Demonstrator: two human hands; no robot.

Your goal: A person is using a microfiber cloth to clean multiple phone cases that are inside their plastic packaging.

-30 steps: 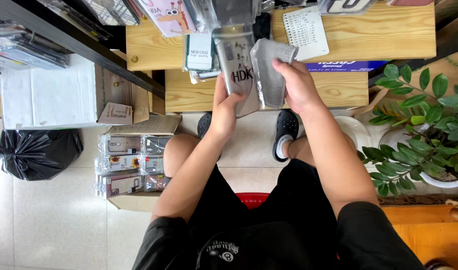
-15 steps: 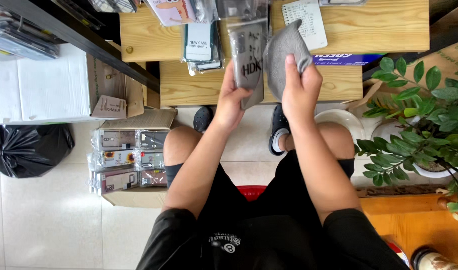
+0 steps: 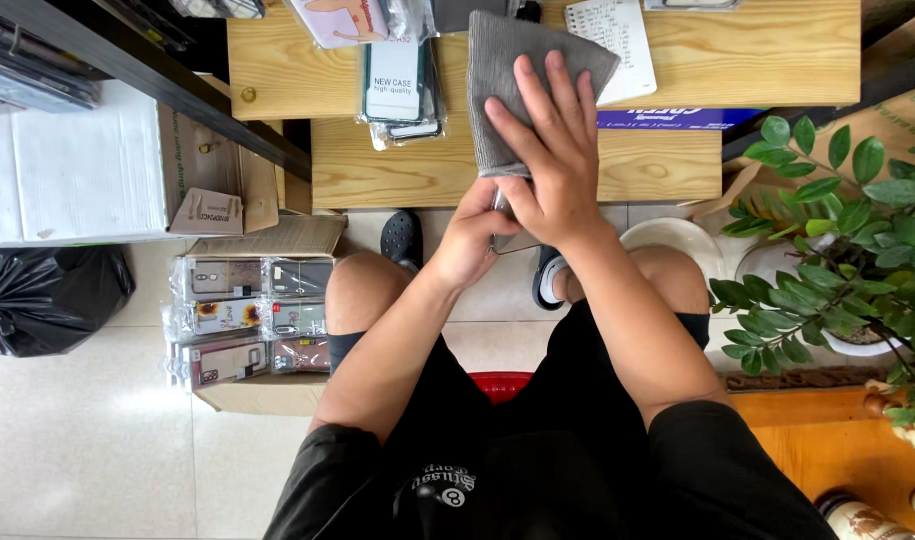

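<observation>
Black shorts and bare knees fill the near view. Just beyond, a flat packaged item (image 3: 505, 235), mostly hidden, is gripped from below by the left hand (image 3: 472, 235), apparently so it stays steady. A grey cloth (image 3: 507, 85) is pressed flat onto it by the right hand (image 3: 547, 150), fingers spread, seemingly for wiping. Farther off, packaged phone cases (image 3: 397, 85) lie on the wooden table (image 3: 677, 60).

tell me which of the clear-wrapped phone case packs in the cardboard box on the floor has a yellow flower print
The clear-wrapped pack with the yellow sunflower print in the open cardboard box: left column, middle row. The packs around it show only dark or grey cases, no flowers.
</observation>
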